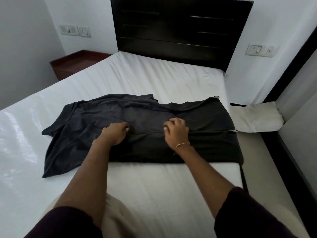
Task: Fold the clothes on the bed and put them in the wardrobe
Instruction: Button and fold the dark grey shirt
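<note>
A dark grey T-shirt lies spread sideways on the white bed, its sleeves at the left and its hem at the right edge of the mattress. Both hands are on the middle of the shirt. My left hand has its fingers curled into the cloth, pinching a fold. My right hand also grips the fabric with bent fingers, a thin gold bracelet on its wrist. A crease runs between the two hands.
A dark wooden headboard stands at the far end. A reddish bedside table sits at the far left. A white pillow lies on the floor to the right, next to a dark-framed wall panel.
</note>
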